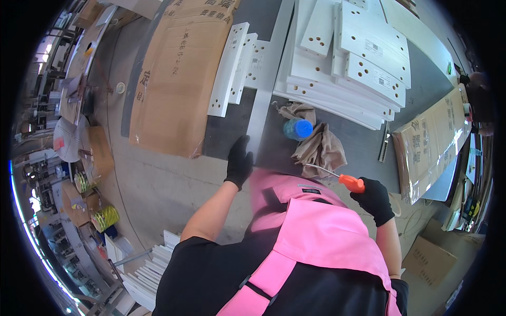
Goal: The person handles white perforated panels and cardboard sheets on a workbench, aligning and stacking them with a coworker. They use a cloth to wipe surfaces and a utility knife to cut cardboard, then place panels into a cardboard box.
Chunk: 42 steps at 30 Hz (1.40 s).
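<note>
My right hand [375,201], in a black glove, is closed round the orange handle of a hand tool [352,183]. Its thin metal shaft points left and is bent at the tip, just in front of a crumpled brown cloth [324,147] at the table's near edge. My left hand [240,164], also gloved in black, rests at that edge further left, fingers stretched forward and holding nothing. Beside the cloth lies a clear bottle with a blue cap [302,128]. Beyond it are stacked white panels [316,66] with drilled holes and small labels.
Left on the dark table [226,139] lies a long cardboard package [176,79], with narrow white drilled boards [229,71] alongside. Another wrapped carton [432,142] stands at the right, near a slim metal strip [385,143]. White slats [150,268] are stacked behind me at the left.
</note>
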{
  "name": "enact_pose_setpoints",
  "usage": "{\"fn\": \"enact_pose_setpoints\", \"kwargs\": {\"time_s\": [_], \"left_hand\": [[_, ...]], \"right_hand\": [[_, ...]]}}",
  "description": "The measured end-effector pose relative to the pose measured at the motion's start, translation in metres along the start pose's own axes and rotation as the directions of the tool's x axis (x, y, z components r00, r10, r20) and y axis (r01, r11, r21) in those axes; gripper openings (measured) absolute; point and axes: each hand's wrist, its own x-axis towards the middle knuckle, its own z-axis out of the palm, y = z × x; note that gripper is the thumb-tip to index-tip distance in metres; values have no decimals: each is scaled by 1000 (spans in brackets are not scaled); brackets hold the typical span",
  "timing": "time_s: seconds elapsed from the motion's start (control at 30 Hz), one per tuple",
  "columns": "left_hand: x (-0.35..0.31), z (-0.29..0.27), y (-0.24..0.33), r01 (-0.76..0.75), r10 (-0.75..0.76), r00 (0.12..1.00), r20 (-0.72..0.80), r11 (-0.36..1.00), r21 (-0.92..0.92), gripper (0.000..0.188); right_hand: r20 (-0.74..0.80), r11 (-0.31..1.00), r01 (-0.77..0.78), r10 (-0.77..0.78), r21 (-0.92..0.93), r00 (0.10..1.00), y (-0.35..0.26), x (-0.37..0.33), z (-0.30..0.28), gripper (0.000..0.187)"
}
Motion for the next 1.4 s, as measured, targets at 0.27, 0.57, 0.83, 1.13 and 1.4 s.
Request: {"fn": "enact_pose_setpoints", "kwargs": {"time_s": [0.27, 0.57, 0.83, 1.13, 1.4], "left_hand": [[11, 5, -45, 126, -109, 991, 77, 953, -274, 45], [26, -11, -94, 479, -486, 853, 191, 582, -657, 36], [78, -66, -71, 237, -261, 944, -199, 962, -138, 31], [164, -45, -58, 271, -276, 960, -45, 882, 386, 78], [174, -41, -84, 250, -287, 957, 34, 881, 401, 83]], "right_hand": [[-80, 983, 169, -175, -77, 981, -45, 4, -3, 23], [-100, 973, 219, -226, -76, 969, -84, 12, -13, 23], [123, 909, 25, -84, 417, 989, -62, -10, -64, 28], [-217, 773, 217, -104, 596, 970, 70, -1, -32, 20], [-86, 521, -5, 151, 854, 985, 74, 15, -25, 27]]}}
